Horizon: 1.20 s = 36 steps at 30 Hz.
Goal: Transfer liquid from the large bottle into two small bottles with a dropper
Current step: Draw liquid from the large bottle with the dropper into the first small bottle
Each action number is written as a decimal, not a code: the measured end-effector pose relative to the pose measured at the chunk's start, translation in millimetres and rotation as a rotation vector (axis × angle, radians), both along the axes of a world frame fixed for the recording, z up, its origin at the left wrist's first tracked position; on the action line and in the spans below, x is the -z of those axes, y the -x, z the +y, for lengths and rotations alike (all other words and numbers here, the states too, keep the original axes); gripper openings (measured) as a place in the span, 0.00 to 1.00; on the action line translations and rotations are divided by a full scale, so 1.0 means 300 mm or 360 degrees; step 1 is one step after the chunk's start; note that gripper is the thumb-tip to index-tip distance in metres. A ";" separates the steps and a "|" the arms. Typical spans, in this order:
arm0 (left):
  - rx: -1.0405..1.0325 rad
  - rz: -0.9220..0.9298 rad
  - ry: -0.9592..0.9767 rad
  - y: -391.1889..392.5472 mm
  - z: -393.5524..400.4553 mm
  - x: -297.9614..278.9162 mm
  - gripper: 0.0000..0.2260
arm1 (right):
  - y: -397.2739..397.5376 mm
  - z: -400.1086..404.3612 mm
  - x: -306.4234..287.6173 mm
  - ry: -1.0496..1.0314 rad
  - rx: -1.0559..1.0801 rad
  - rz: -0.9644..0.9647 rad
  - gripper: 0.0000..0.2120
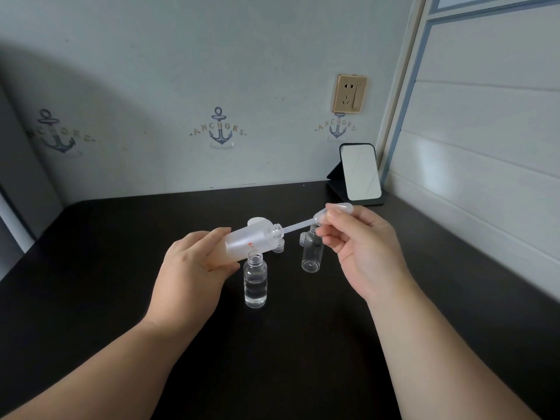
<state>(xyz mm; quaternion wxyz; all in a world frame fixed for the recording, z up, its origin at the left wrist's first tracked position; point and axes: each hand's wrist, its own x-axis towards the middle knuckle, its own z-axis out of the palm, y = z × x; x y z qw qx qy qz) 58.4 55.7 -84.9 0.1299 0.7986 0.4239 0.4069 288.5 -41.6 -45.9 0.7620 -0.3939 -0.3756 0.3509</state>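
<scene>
My left hand grips the large frosted bottle, tilted almost flat with its open neck pointing right. My right hand pinches the bulb of a clear plastic dropper; the dropper's thin tip is inside the large bottle's neck. Two small clear bottles stand upright and uncapped on the black table. The nearer small bottle is partly filled with clear liquid. The farther small bottle looks empty and stands just left of my right hand.
A white cap lies behind the large bottle, and small clear caps lie between the bottles. A small mirror on a dark stand sits at the back right near the wall. A wall socket is above it.
</scene>
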 end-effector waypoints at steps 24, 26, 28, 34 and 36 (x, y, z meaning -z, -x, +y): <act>-0.0052 -0.0091 0.0163 0.001 0.006 -0.003 0.24 | -0.070 0.002 0.005 -0.0106 0.0053 0.0522 0.07; -0.0066 -0.0113 0.0180 0.002 0.005 -0.005 0.24 | -0.077 0.001 0.004 -0.0135 0.0080 0.0619 0.06; -0.0075 -0.0137 0.0194 0.003 0.006 -0.006 0.23 | -0.084 0.001 0.001 -0.0163 0.0115 0.0702 0.06; -0.0027 -0.0245 0.0271 0.009 0.011 -0.007 0.17 | -0.106 -0.002 0.000 -0.0228 0.0196 0.0930 0.09; -0.0016 -0.0295 0.0319 0.007 0.009 -0.010 0.16 | -0.109 -0.003 0.001 -0.0251 0.0184 0.0962 0.08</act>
